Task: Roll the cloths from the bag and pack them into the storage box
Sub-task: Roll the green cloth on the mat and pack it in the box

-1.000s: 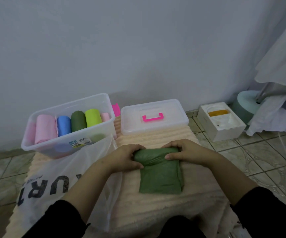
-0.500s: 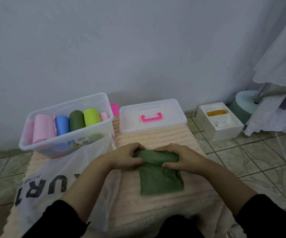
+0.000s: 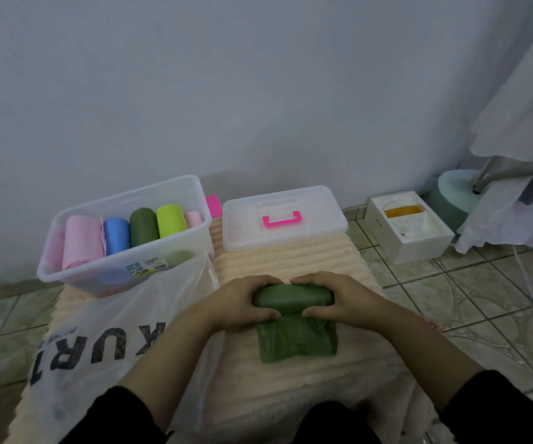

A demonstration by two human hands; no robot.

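Note:
A dark green cloth [image 3: 294,342] lies on the peach ribbed mat [image 3: 291,261], its far part wound into a thick roll. My left hand [image 3: 242,304] grips the roll's left end and my right hand [image 3: 339,298] grips its right end, fingers curled over the top. The flat remainder of the cloth reaches toward me. At the back left stands the clear storage box [image 3: 124,270], holding several upright rolls in pink, blue, dark green and lime. A white plastic bag [image 3: 108,341] with dark lettering lies in front of the box.
The box's clear lid [image 3: 310,232] with a pink handle lies behind the cloth, near the wall. A white cardboard box [image 3: 419,248] sits on the tiled floor to the right. Past it are a round teal base and hanging pale fabric [image 3: 515,149].
Both hands have rolled the green cloth toward me. The roll is thicker and the flat part shorter than a second ago.

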